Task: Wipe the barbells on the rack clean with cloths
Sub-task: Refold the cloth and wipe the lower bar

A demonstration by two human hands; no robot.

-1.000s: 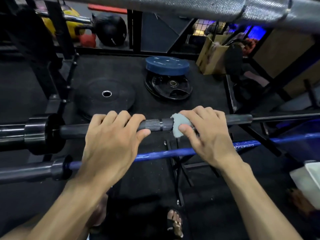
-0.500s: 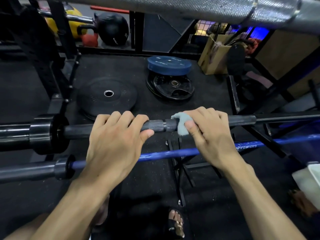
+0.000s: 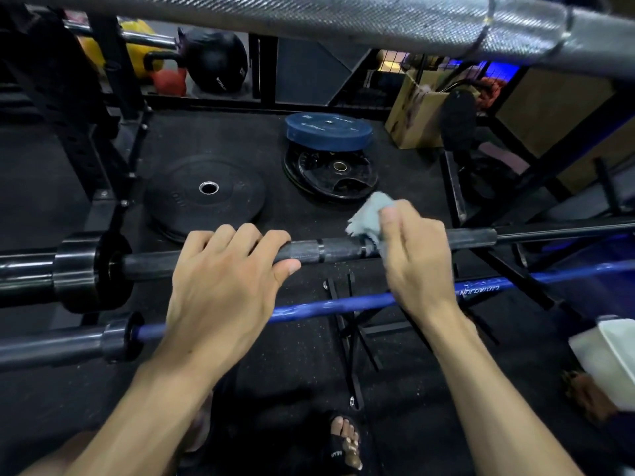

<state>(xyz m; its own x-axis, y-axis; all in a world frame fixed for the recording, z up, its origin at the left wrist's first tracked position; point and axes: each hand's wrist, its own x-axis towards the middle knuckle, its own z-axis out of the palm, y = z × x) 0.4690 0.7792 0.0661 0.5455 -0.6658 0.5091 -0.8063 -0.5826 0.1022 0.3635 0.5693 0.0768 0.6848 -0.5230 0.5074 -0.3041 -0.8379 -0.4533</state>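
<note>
Black rubber flooring (image 3: 309,365) fills the head view, with a black bumper plate (image 3: 206,194) lying flat at about eleven o'clock and a blue plate (image 3: 328,130) stacked on darker plates toward twelve. Kettlebells and a black ball sit far off at ten o'clock, and a cardboard box (image 3: 412,115) stands at one o'clock.

Across the middle runs the black barbell (image 3: 340,250), resting level on the rack, its thick sleeve out at nine o'clock. Just below it lies a blue barbell (image 3: 330,305), and a knurled silver bar (image 3: 343,15) crosses the very top, close to the camera.

The left hand (image 3: 223,283) grips the black barbell from above, fingers curled over the shaft and thumb tip showing at its right. The right hand (image 3: 412,255) sits at about two o'clock from the left, pinching a pale grey cloth (image 3: 369,214) against the shaft; the cloth bunches up above the bar, and the hand is blurred, so I can't make out each finger.

To my eye the bar is heavy, stiff steel and will not shift on its hooks, though it may roll, which is why a steadying grip on the plain shaft makes sense. The cloth is light and limp; it works best wrapped round the shaft and squeezed. Knurling may snag it.
</note>
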